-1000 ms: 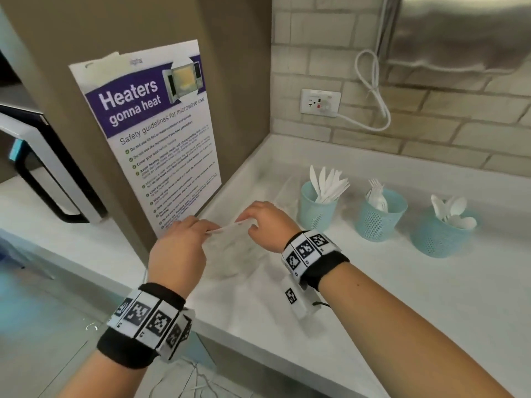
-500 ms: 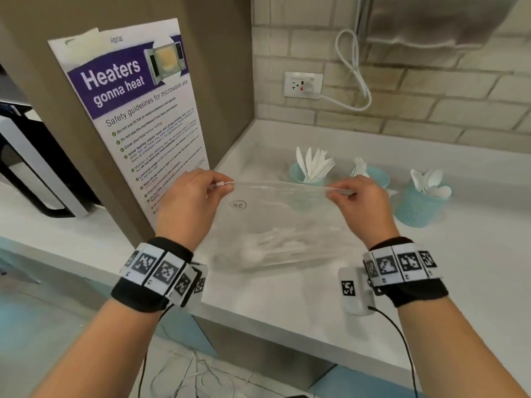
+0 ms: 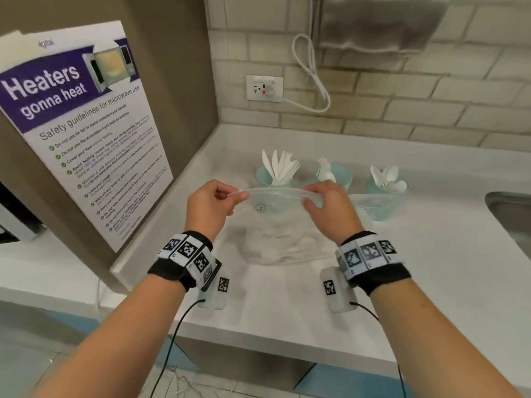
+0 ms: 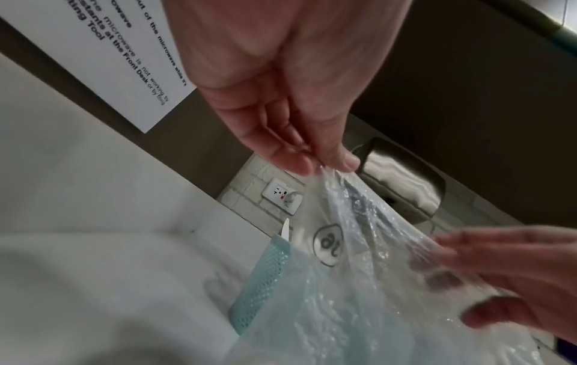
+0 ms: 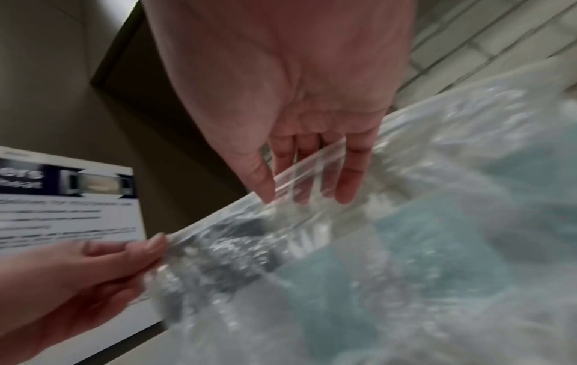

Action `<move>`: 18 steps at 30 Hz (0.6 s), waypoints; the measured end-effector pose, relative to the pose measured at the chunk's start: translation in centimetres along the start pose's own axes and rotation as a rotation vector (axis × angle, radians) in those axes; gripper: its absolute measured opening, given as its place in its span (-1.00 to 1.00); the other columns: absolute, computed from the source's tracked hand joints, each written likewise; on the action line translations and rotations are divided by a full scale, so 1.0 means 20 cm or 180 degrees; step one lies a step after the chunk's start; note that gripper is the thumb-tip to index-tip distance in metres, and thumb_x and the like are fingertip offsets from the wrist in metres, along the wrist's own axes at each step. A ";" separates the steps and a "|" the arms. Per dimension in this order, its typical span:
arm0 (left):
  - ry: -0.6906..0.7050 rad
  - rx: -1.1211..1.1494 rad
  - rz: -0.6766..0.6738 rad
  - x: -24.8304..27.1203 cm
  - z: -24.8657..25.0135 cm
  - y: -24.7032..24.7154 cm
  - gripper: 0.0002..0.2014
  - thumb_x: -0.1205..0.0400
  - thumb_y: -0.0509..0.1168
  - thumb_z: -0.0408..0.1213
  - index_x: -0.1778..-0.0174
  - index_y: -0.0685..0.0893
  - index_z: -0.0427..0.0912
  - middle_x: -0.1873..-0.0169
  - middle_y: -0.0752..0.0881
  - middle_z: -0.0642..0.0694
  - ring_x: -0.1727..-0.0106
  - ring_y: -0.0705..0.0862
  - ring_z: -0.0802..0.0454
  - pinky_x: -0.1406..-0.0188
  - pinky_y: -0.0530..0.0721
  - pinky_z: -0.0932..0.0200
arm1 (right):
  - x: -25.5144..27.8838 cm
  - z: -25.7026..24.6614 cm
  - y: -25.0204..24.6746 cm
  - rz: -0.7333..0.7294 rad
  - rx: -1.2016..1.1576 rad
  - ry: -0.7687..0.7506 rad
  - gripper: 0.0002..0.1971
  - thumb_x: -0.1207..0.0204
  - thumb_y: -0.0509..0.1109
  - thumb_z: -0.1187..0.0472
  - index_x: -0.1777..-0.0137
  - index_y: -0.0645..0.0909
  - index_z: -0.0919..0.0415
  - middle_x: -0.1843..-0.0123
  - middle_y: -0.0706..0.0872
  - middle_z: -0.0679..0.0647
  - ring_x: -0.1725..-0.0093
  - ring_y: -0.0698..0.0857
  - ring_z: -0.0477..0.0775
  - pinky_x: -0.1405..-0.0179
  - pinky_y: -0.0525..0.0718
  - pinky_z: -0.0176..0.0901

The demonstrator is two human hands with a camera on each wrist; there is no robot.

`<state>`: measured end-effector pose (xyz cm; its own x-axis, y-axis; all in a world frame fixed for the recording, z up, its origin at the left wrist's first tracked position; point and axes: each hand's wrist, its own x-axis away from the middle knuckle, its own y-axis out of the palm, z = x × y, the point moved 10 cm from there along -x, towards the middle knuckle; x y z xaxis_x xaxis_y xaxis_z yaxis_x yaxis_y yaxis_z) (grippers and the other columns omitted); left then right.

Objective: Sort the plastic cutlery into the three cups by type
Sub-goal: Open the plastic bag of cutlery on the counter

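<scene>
A clear zip bag [image 3: 275, 225] with white plastic cutlery inside stands on the white counter [image 3: 287, 305], held up by its top edge. My left hand [image 3: 238, 196] pinches the bag's top left corner between thumb and fingers [image 4: 331, 165]. My right hand [image 3: 309, 199] grips the top strip further right, thumb on one side and fingers on the other [image 5: 306, 195]. Behind the bag stand three teal mesh cups: the knife cup [image 3: 263, 175], the fork cup [image 3: 343, 175] and the spoon cup [image 3: 402, 193]. The bag partly hides them.
A brown cabinet side with a microwave poster [image 3: 86, 133] walls off the left. On the brick back wall are a socket [image 3: 264, 89] with a white cable and a steel dispenser [image 3: 382, 21]. A sink [image 3: 511, 214] lies at the right edge.
My right hand first slid right along the bag's top strip, away from the left hand, then came back toward the middle. The bag stays held up by its top edge.
</scene>
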<state>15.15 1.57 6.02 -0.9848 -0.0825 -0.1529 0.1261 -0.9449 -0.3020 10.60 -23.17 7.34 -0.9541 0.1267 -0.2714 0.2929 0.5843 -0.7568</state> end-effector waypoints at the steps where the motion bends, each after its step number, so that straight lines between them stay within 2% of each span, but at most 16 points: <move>1: 0.0007 0.0140 -0.0036 0.01 0.00 0.01 -0.86 -0.44 0.55 -0.22 0.27 0.69 -0.07 0.34 0.74 -0.08 0.35 0.68 0.04 0.25 0.75 0.21 | -0.01 -0.07 0.05 -0.0110 -0.0092 -0.0098 -0.73 -0.60 0.32 0.15 -0.25 0.64 0.17 -0.26 0.65 0.11 -0.34 0.50 0.13 -0.36 0.43 -0.08; 3: 0.0051 0.0371 -0.0133 0.02 0.00 0.02 -0.91 -0.54 0.45 -0.33 0.24 0.72 -0.06 0.31 0.75 -0.07 0.28 0.68 0.05 0.27 0.73 0.32 | -0.03 -0.23 0.14 -0.0300 -0.0318 -0.0315 -0.72 -0.61 0.31 0.12 -0.26 0.63 0.15 -0.25 0.65 0.09 -0.30 0.54 0.11 -0.37 0.49 -0.03; 5: 0.0126 0.0491 -0.0207 0.02 0.02 0.03 -0.85 -0.60 0.37 -0.38 0.22 0.72 -0.03 0.29 0.77 -0.07 0.28 0.68 0.09 0.29 0.70 0.35 | -0.06 -0.35 0.22 -0.0429 -0.0479 -0.0483 -0.75 -0.61 0.30 0.11 -0.23 0.65 0.12 -0.21 0.68 0.07 -0.25 0.58 0.09 -0.32 0.54 0.01; 8: 0.0222 0.0517 -0.0197 0.03 0.04 0.03 -0.86 -0.62 0.34 -0.35 0.19 0.73 -0.03 0.27 0.78 -0.06 0.30 0.70 0.19 0.28 0.69 0.36 | -0.08 -0.45 0.24 -0.0310 -0.0531 -0.0569 -0.80 -0.61 0.29 0.06 -0.12 0.68 0.07 -0.11 0.72 0.01 -0.18 0.61 0.02 -0.19 0.63 0.03; 10: 0.0260 0.0467 -0.0162 0.03 0.05 0.04 -0.89 -0.62 0.35 -0.32 0.17 0.72 -0.05 0.25 0.78 -0.05 0.29 0.70 0.18 0.28 0.69 0.36 | -0.08 -0.44 0.22 -0.0173 -0.0446 -0.0527 -0.82 -0.62 0.27 0.02 -0.07 0.67 0.01 -0.07 0.72 -0.07 -0.13 0.62 -0.05 -0.06 0.65 -0.01; 12: 0.0309 0.0359 -0.0105 0.02 0.06 0.05 -0.88 -0.63 0.33 -0.32 0.18 0.69 -0.03 0.25 0.78 -0.03 0.28 0.69 0.15 0.28 0.70 0.35 | -0.07 -0.38 0.19 -0.0080 -0.0334 -0.0409 -0.85 -0.62 0.26 0.00 -0.05 0.64 -0.05 -0.05 0.72 -0.14 -0.10 0.62 -0.08 0.03 0.64 -0.05; 14: 0.0326 0.0251 -0.0031 0.00 0.06 0.06 -0.84 -0.65 0.30 -0.33 0.20 0.65 0.00 0.26 0.77 -0.01 0.26 0.68 0.13 0.27 0.70 0.30 | -0.07 -0.24 0.11 0.0093 -0.0355 -0.0219 -0.86 -0.62 0.26 0.00 -0.05 0.63 -0.06 -0.06 0.71 -0.15 -0.12 0.63 -0.05 0.00 0.64 -0.04; 18: 0.0365 0.0002 0.0002 -0.05 0.05 0.09 -0.79 -0.67 0.26 -0.32 0.23 0.59 0.08 0.23 0.76 0.00 0.24 0.67 0.07 0.21 0.70 0.15 | 0.00 0.14 -0.15 0.0506 -0.0045 0.0267 -0.82 -0.62 0.28 0.01 -0.06 0.67 0.01 -0.20 0.63 -0.08 -0.29 0.50 0.02 0.00 0.47 -0.11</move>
<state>16.27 -0.34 6.62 -0.9646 -0.0463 -0.2597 0.1265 -0.9451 -0.3014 9.80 -27.19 7.98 -0.8979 0.2844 -0.3360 0.4401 0.5627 -0.6998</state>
